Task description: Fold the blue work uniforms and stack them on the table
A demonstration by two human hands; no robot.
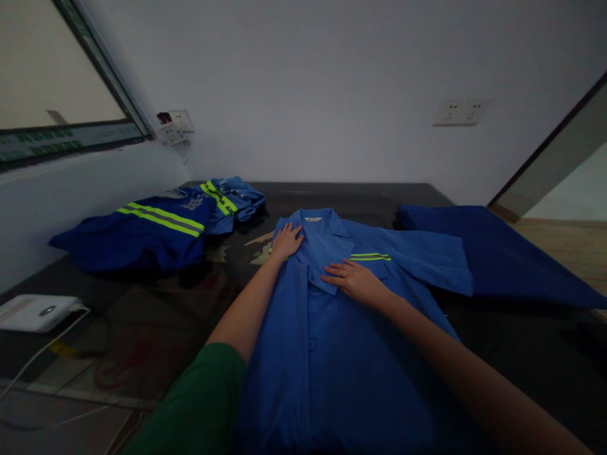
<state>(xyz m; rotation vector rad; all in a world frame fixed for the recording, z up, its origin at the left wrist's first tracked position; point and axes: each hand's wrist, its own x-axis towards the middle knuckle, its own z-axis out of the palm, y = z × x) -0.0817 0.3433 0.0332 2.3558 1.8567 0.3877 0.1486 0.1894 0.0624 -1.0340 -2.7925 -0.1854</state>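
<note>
Flatly, the left hand [287, 241] and right hand [355, 279] rest, fingers outstretched, on the blue shirt [348, 341].

The whole scene is dimly lit, with the wall [303, 95] rendered a flat, muted grey and the lower half sunk in deeper shade. The shirt [351, 366] is darkened toward the bottom edge, where its folds are nearly lost, while its yellow stripes [370, 257] are picked out clearly. Dull reflections are thrown up by the glossy table [142, 303] at the left. A paler patch is formed by the floor [559, 253] at the far right. The window frame [102, 60] is slanted by wide-angle distortion, and the collar label [313, 219] cannot be read.
</note>
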